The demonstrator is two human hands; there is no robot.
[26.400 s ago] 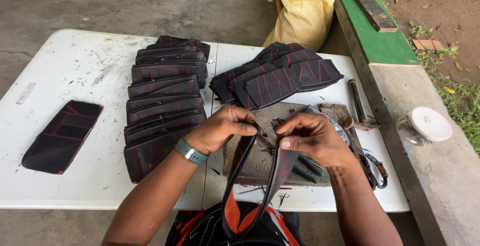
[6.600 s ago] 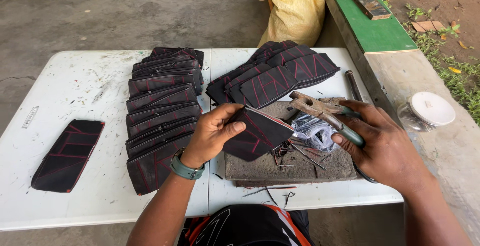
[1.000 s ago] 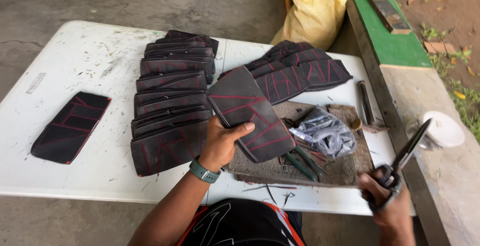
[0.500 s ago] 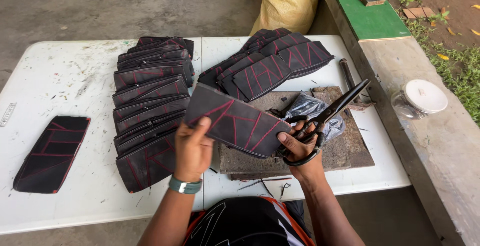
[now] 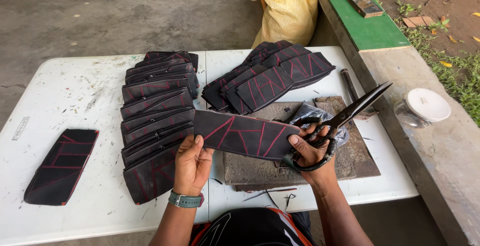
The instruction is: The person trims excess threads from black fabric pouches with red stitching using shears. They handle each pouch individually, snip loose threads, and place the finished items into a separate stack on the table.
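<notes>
A white folding table [image 5: 70, 91] stood on a grey concrete floor [image 5: 125, 21], bounded on the right by a concrete ledge [image 5: 435, 151] topped with a green board [image 5: 370, 26]; bare tabletop lay at the left between the table edge and a lone black panel [image 5: 60, 168]. The left hand [image 5: 192, 163] gripped one end of a black, red-stitched panel [image 5: 245, 136], held level just above a worn slab [image 5: 350, 151]. The right hand [image 5: 310, 151] pinched the other end, its fingers threaded through the handles of large black scissors [image 5: 345, 118], blades shut and pointing up-right. Two stacks of matching panels [image 5: 155, 111] [image 5: 270, 78] lay behind. A yellow sack [image 5: 287, 8] leaned beyond the table, and a white-lidded jar [image 5: 425, 107] sat on the ledge.
</notes>
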